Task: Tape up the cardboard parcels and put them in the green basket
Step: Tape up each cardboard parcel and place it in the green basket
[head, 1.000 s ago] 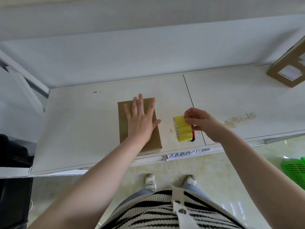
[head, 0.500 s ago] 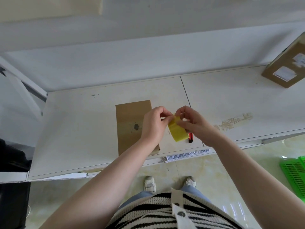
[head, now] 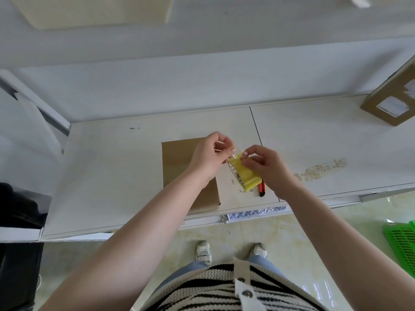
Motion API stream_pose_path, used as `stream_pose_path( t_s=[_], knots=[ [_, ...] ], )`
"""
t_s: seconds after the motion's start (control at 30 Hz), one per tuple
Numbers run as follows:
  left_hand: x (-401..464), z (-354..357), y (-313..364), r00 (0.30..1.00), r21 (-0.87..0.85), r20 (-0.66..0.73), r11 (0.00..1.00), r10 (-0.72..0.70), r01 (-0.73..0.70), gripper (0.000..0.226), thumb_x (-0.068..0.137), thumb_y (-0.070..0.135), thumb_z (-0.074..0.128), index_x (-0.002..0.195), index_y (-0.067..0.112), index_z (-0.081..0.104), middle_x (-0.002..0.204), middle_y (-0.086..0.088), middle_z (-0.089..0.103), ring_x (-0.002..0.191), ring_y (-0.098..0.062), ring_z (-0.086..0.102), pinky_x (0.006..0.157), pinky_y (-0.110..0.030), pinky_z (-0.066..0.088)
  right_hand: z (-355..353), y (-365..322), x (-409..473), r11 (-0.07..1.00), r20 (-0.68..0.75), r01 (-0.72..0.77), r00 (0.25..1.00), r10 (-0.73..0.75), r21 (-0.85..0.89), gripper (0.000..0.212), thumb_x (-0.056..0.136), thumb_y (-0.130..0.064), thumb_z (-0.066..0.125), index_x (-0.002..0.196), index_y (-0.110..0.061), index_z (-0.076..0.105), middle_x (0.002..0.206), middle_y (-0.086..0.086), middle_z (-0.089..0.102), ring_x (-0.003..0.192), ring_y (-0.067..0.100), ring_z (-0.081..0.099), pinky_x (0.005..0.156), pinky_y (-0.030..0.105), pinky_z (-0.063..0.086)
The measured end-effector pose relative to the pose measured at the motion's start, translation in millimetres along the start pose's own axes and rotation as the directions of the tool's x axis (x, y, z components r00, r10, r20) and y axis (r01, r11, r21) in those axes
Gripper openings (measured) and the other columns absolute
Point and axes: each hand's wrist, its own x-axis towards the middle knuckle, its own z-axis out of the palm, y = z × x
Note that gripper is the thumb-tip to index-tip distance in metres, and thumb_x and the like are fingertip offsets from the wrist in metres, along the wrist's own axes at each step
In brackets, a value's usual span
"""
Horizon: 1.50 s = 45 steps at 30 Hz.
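Two white tabletops (head: 125, 176), butted at a seam, carried the scene, and against the earlier views the main change lay on them: a second before, the left hand (head: 210, 156) had lain flat on the parcel (head: 179, 167) while the right hand (head: 267, 167) held the tape (head: 246, 176) alone; half a second before, both had met at the roll, and now the left had drawn a little away from it with what looked like the free end pinched in curled fingers. I judge that the sealing itself had not begun, only the peeling of a strip. The parcel, a flat brown cardboard piece with a plain top, lay near the front edge left of the seam, unheld, its right part hidden under the left forearm; no tape showed on its visible face. A second box (head: 395, 102), labelled, sat well apart at the far right. The basket (head: 402, 245), green and slatted, stood on the floor at the right edge, only a corner in view. The tape was a yellow roll held just above the table beside the parcel, the right fingers curled round it, thumb and forefinger at its top. A small red-handled knife (head: 262, 190) lay on the table under the roll.
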Motion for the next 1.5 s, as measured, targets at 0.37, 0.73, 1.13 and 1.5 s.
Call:
stream_pose_path(
  t_s=[0.37,0.73,1.13,1.5],
  knots=[
    [3,-6,7,0.995,0.352,0.012,0.93,0.103,-0.101,0.036,0.089,0.014,0.07,0.104,0.022,0.039,0.123,-0.001,0.042,0.07,-0.014,0.067,0.066,-0.02,0.046,7,-1,-5,0.973,-0.025,-0.118,0.992,0.126,0.197,0.021,0.095,-0.012,0.061,0.073,-0.011,0.062,0.065,0.0,0.064,0.055,0.012,0.057,0.051,0.025,0.051],
    [7,-2,-4,0.997,0.332,0.026,0.94,0.077,-0.082,0.012,0.08,0.022,0.081,0.079,0.012,0.074,0.079,0.011,0.063,0.069,0.002,0.057,0.061,-0.014,0.038,8,-4,-2,0.998,-0.097,-0.053,0.994,0.055,0.027,0.018,0.093,-0.014,0.063,0.075,-0.012,0.064,0.07,0.005,0.06,0.066,0.021,0.049,0.064,0.037,0.041],
    [10,5,-3,0.94,-0.249,0.093,0.907,-0.327,0.34,0.022,0.093,0.027,0.066,0.088,0.007,0.058,0.102,-0.014,0.069,0.09,-0.024,0.068,0.076,-0.03,0.06,9,-23,-1,0.952,-0.108,0.108,0.984,-0.144,-0.287,0.047,0.091,-0.023,0.066,0.126,-0.034,0.036,0.08,0.006,0.073,0.069,0.026,0.062,0.062,0.04,0.05],
    [21,3,-8,0.902,-0.769,0.249,0.493,-0.353,0.406,0.036,0.092,0.018,0.062,0.117,-0.007,0.059,0.12,-0.021,0.065,0.093,-0.018,0.069,0.073,-0.023,0.058,-6,-11,12,0.982,-0.346,-0.117,0.936,0.059,-0.147,0.032,0.097,-0.037,0.055,0.121,-0.019,0.062,0.106,0.001,0.067,0.105,0.024,0.058,0.093,0.045,0.05]
  ],
)
